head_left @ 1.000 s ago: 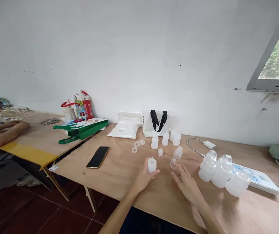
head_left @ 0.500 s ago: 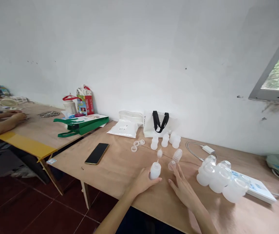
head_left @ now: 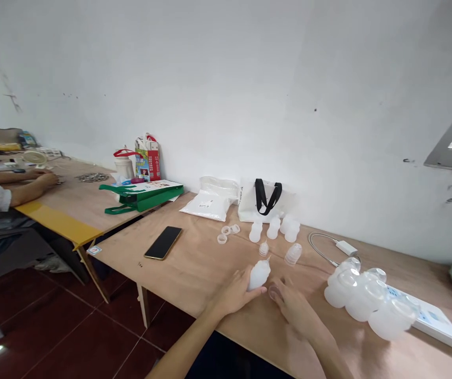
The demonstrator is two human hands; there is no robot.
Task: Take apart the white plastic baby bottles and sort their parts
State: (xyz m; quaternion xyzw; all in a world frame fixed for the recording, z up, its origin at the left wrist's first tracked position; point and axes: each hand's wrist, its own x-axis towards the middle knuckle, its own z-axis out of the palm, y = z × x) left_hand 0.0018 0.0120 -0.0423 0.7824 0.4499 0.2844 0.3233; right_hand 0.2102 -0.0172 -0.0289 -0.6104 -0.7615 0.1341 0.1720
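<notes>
My left hand [head_left: 234, 292] is wrapped around a small translucent white bottle [head_left: 259, 276] with a thin pointed tip, tilted to the right just above the table. Close beside it, my right hand [head_left: 297, 310] has its fingertips on a clear round cap [head_left: 275, 292]; part of that piece is hidden behind the fingers. A ribbed clear cover [head_left: 293, 254] lies on its side beyond my right hand. Farther back stand a small spouted piece [head_left: 264, 248], several white bottles [head_left: 255, 231] and a few loose clear rings [head_left: 222, 239].
Several domed white bottles [head_left: 364, 297] cluster at the right, against a white box [head_left: 439, 322], with a coiled cable [head_left: 322, 252] behind. A phone [head_left: 163, 242] lies at the left. Packets [head_left: 206, 205] and a black-handled bag [head_left: 249, 205] line the wall. Another person's arms [head_left: 36, 187] rest on the neighbouring table.
The bottle in my left hand has tipped from nearly upright toward the right. My right hand has drawn the clear round cap off the table spot near the ribbed cover, toward me. The view has shifted left.
</notes>
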